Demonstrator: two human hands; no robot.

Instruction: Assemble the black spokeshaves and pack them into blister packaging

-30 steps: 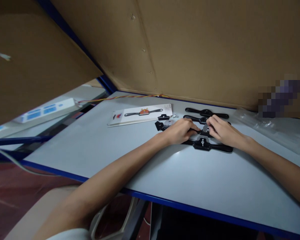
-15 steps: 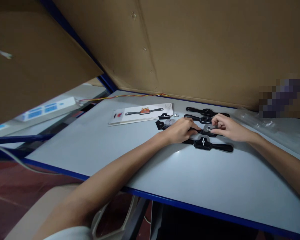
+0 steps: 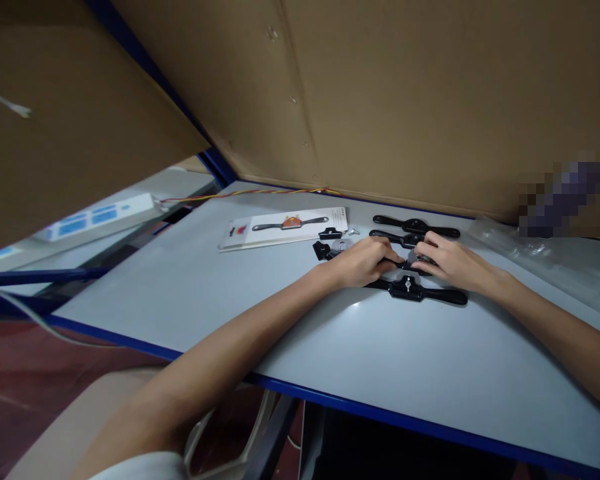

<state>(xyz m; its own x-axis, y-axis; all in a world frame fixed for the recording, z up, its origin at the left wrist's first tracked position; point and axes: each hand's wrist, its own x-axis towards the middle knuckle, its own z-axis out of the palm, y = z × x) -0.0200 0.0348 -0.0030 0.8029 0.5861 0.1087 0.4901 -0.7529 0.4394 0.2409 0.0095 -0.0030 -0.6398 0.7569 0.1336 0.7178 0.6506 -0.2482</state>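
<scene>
- Down on the white tabletop point(image 3: 330, 347), between both hands: a black spokeshave point(image 3: 405, 265), third from the back in a row of four, just beyond the front spokeshave point(image 3: 405, 289).
- Over at its left handle, a firm pinch — left hand point(image 3: 364, 261), thumb and fingers gripping, low against the table.
- And at the middle of the tool, right hand point(image 3: 445, 260), fingers curled in and thumb beneath, touching the body by a grey metal plate point(image 3: 411, 256); no telling whether clenched on a small screw or only steadying.
- Probably dense for its slimness, stiff throughout, likely cast metal; glossy black finish, so perhaps slick under damp fingers.
- Best taken by the two handles — well clear of that grey plate, possibly a sharp blade.
- Hidden: the outer left handle, under the left hand; most of the body and right handle, under the right.
- Behind, a second spokeshave point(image 3: 393, 237), partly masked by knuckles, then the rear spokeshave point(image 3: 415, 226), fully in view.
- Off to the left, beside the packaging card point(image 3: 270, 233): a small black cap point(image 3: 331, 233) and silver screws point(image 3: 354, 231), too tiny to count.
- Far right, clear plastic packaging point(image 3: 545, 263), edges hard to follow; above, a pixelated patch point(image 3: 565, 197), unreadable.
</scene>
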